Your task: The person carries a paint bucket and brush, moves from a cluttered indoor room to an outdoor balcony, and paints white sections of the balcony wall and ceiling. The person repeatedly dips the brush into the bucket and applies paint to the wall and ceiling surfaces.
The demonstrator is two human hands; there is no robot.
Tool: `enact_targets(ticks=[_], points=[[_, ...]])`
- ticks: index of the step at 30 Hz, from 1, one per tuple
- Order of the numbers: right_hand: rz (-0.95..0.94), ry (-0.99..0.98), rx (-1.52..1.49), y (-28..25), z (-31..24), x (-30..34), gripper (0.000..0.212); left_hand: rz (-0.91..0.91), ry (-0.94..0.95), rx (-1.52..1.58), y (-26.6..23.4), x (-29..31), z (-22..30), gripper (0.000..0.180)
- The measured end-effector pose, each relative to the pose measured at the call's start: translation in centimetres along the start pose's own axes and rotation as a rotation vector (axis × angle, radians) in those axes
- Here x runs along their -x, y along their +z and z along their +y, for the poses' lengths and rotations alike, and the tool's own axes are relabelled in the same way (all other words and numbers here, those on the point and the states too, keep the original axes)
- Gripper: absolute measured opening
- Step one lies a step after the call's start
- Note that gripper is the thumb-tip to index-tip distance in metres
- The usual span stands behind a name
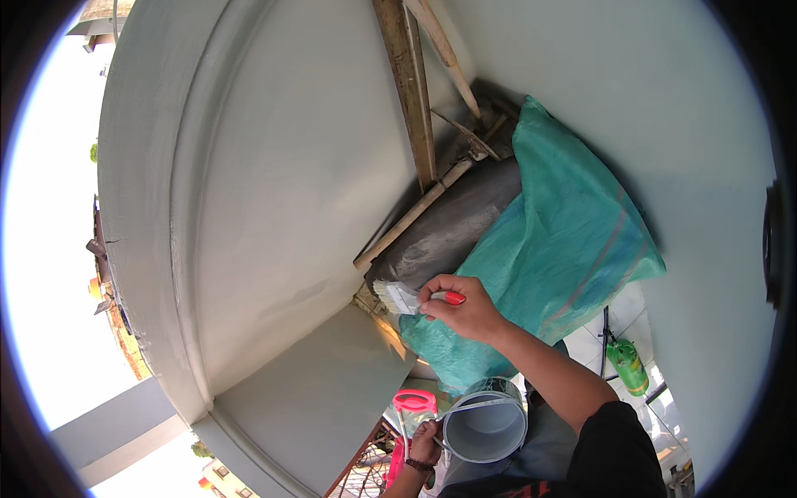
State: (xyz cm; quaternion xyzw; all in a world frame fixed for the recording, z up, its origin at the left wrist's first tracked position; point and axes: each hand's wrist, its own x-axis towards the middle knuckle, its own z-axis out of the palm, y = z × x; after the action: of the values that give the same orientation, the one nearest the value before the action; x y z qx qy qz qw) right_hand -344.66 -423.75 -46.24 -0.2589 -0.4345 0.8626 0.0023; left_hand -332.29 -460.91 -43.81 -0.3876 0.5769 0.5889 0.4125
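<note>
My right hand (466, 311) is closed around the handle of a wide paintbrush (401, 296), whose handle ends in red. The brush's pale bristles point left, close to a dark grey rounded object (440, 232); whether they touch it I cannot tell. Lower down, my left hand (426, 445), with a dark bracelet at the wrist, grips the left side of a bucket (498, 386). The bucket is whitish inside, and its thin handle lies across the opening. A green woven plastic sheet (564, 224) drapes over the grey object, beside and beneath my right hand.
Wooden poles (407, 83) lean in the corner above the grey object. A pale curved wall (282, 183) rises on the left, another wall (706, 207) on the right. A green bottle (628, 367) is at lower right; a pink-red plastic item (415, 402) is behind my left hand.
</note>
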Motion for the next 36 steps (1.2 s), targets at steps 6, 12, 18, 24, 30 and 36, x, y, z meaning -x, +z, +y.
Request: enact_targets(ticks=[6, 12, 18, 24, 30, 36], points=[[0.340, -0.068, -0.586, -10.9, -0.7, 5.2, 0.024, 0.083, 0.141, -0.037, 4.9, -1.8, 2.0, 0.025], [0.447, -0.145, -0.608, -13.9, -0.9, 5.2, 0.026, 0.091, 0.166, -0.076, 8.1, -3.0, 4.3, 0.020], [0.406, -0.112, -0.609, -13.1, -0.2, 5.4, 0.024, 0.067, 0.210, -0.050, 7.3, -3.6, 4.8, 0.020], [0.419, -0.099, -0.550, -10.5, -1.5, 6.3, 0.023, 0.014, 0.292, 0.011, 10.7, -4.5, 8.7, 0.025], [0.378, -0.142, -0.508, -8.2, -3.3, 7.5, 0.021, 0.046, 0.347, 0.086, 11.6, -5.0, 9.3, 0.025], [0.351, -0.141, -0.371, -6.1, -3.4, 9.3, 0.018, 0.017, 0.359, 0.227, 10.7, -4.6, 7.9, 0.026]])
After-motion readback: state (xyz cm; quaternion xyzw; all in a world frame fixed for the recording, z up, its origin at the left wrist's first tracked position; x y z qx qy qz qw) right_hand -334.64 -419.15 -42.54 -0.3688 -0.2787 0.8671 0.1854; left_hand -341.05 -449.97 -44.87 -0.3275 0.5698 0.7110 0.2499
